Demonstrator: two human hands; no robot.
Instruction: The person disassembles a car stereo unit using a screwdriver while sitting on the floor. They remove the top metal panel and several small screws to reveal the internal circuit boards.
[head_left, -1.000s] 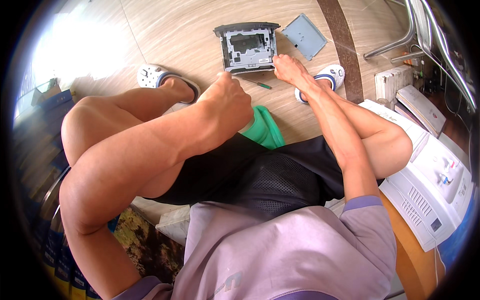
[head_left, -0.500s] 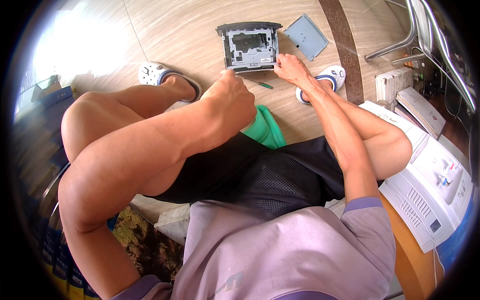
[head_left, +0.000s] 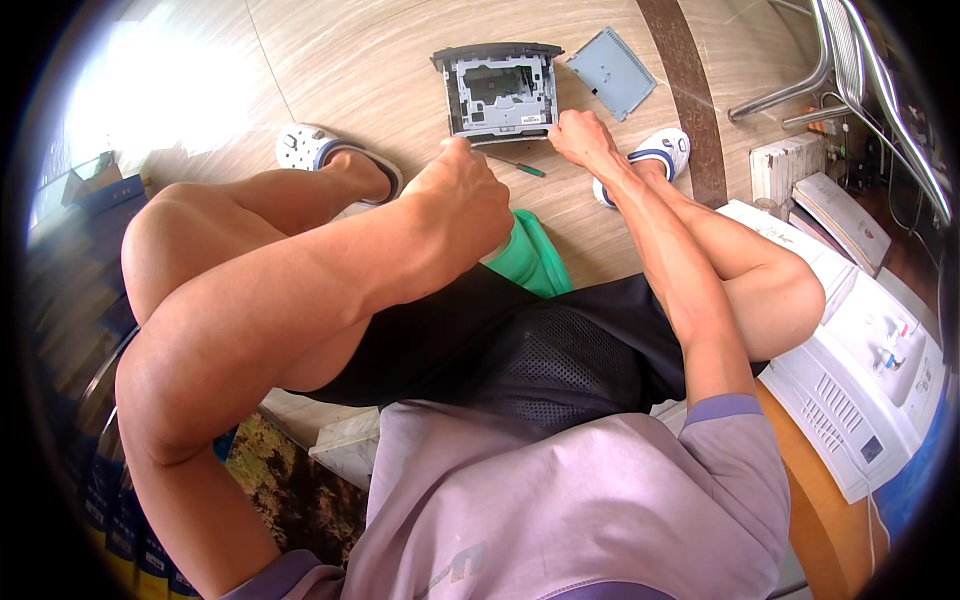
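An opened car stereo (head_left: pixel 515 118), a metal-framed box with a dark front panel on its far side, sits on the floor between my feet. My right hand (head_left: pixel 582 138) is closed at its near right corner, fingers curled; what they pinch is too small to tell. Just short of the near left corner, my left hand (head_left: pixel 460 195) is also closed, back of the hand upward, hiding whatever the fingers hold. Between the two hands lies a screwdriver with a green handle (head_left: pixel 530 170). A flat grey metal cover (head_left: pixel 612 75) rests to the right of the stereo.
A green plastic thing (head_left: pixel 530 258), partly hidden, stands between my thighs. White clogs (head_left: pixel 304 147) are on my feet. Chrome chair legs (head_left: pixel 785 112) rise at the far right. A white water dispenser (head_left: pixel 850 400) lies at the right, and stacked boxes (head_left: pixel 90 220) line the left.
The right hand has shifted very slightly at the stereo's corner, and the stereo sits a touch further left. The left hand stays almost still.
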